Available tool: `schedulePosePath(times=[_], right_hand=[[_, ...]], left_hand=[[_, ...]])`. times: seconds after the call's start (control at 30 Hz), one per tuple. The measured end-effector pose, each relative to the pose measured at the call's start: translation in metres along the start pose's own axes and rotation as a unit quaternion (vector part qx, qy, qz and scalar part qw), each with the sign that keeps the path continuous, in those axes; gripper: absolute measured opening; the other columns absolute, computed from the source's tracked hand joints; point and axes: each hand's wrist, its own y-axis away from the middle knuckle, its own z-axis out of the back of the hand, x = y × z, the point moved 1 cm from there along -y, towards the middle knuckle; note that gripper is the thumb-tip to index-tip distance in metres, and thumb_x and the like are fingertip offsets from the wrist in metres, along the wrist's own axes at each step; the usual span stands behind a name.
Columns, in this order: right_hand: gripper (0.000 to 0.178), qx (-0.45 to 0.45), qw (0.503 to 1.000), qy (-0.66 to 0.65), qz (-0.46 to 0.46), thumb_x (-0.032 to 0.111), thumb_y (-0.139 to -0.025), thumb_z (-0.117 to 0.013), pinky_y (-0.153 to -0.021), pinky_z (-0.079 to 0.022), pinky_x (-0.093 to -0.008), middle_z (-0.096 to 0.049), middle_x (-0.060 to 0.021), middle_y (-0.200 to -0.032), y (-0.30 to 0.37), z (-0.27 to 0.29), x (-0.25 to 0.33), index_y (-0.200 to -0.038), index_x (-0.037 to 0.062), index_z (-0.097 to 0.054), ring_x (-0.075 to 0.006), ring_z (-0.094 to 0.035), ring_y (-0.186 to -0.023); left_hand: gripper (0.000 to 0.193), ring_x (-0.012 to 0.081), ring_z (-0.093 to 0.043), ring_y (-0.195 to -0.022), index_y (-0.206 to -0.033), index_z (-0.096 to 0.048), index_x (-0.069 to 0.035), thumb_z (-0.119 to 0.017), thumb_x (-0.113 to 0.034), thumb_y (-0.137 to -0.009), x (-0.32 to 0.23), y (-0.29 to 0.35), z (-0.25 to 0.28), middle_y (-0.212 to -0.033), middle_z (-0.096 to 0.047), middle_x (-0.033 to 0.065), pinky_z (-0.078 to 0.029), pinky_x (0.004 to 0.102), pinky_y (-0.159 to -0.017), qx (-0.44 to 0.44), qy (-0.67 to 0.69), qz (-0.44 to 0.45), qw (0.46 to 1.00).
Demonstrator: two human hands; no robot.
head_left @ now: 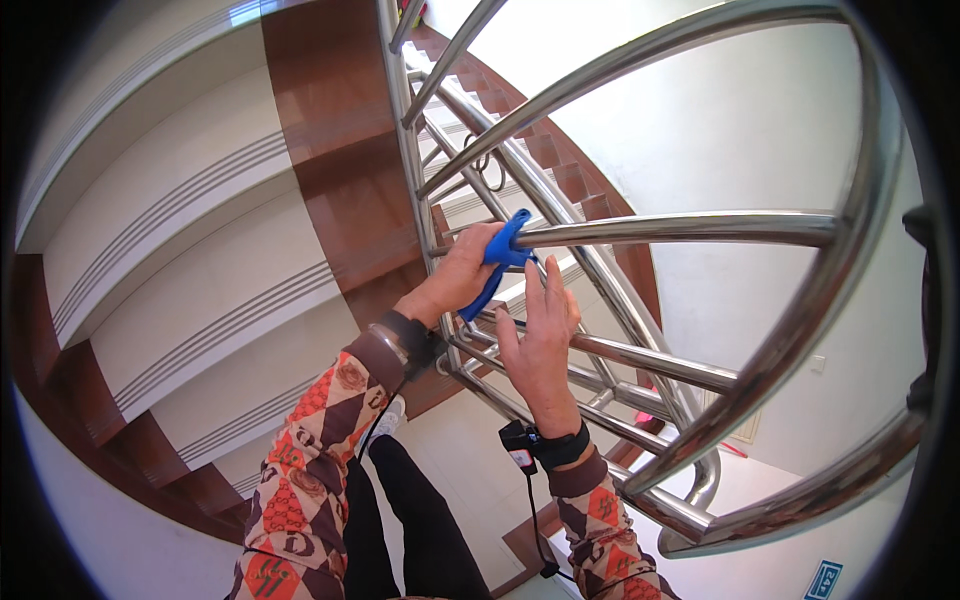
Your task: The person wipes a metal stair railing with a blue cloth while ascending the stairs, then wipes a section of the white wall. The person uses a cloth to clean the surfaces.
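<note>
My left hand (462, 272) is closed on a blue cloth (507, 250). The cloth wraps around the left part of a shiny metal rail bar (690, 229), and one end of it hangs below my fingers. Just below the bar, my right hand (543, 345) has its fingers stretched out and apart, pointing up. Its fingertips reach close to the cloth; whether they touch it I cannot tell. Nothing shows in the right hand. Part of the cloth is hidden behind my left hand.
Pale stairs (200, 200) with a brown border (325, 170) rise on the left. More metal bars and a thick curved handrail (810, 320) surround the right side. Beyond the railing, another flight goes down beside a white wall (740, 130). My feet stand on pale tiles (450, 480).
</note>
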Motion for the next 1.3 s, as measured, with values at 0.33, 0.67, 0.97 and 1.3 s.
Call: schedulePosePath(times=[0.33,0.67,0.97,1.3], right_hand=[[0.066,0.014,1.0,-0.009,-0.009,0.013,-0.088,-0.067,-0.117,-0.023,-0.0544,-0.035,-0.0286,-0.157,0.0,0.003,0.005,-0.148,-0.003,-0.044,-0.0393,-0.037,-0.145],[0.066,0.032,0.999,-0.021,-0.014,0.011,-0.085,-0.068,-0.115,-0.022,-0.0569,-0.037,-0.0299,-0.155,0.01,0.007,0.005,-0.146,-0.0024,-0.046,-0.0392,-0.037,-0.145],[0.064,-0.011,0.999,-0.034,-0.023,0.008,-0.083,-0.069,-0.115,-0.029,-0.0529,-0.038,-0.0306,-0.153,0.013,0.01,0.013,-0.144,-0.0009,-0.05,-0.0456,-0.04,-0.139],[0.07,-0.025,0.998,0.043,-0.035,0.011,-0.08,-0.075,-0.114,-0.027,-0.0501,-0.038,-0.027,-0.157,0.038,0.062,0.025,-0.144,0.0007,-0.051,-0.04,-0.038,-0.144]], left_hand=[[0.057,0.0415,-0.05,-0.128,-0.14,-0.05,-0.006,-0.06,0.007,-0.086,0.01,0.007,0.002,-0.132,-0.056,0.0201,-0.038,0.0478,-0.112,-0.01,0.002,0.034,0.999],[0.058,0.0401,-0.051,-0.128,-0.142,-0.048,-0.007,-0.06,0.006,-0.087,0.053,0.033,-0.013,-0.133,-0.055,0.0187,-0.039,0.044,-0.112,-0.028,-0.014,0.065,0.997],[0.056,0.0417,-0.048,-0.131,-0.142,-0.047,-0.003,-0.059,0.006,-0.088,0.059,0.017,-0.013,-0.139,-0.053,0.0219,-0.038,0.047,-0.114,-0.06,-0.038,0.053,0.996],[0.065,0.0435,-0.044,-0.137,-0.153,-0.035,0.0,-0.061,-0.001,-0.093,-0.076,0.02,0.004,-0.15,-0.042,0.0253,-0.037,0.0452,-0.115,-0.016,-0.008,-0.005,1.0]])
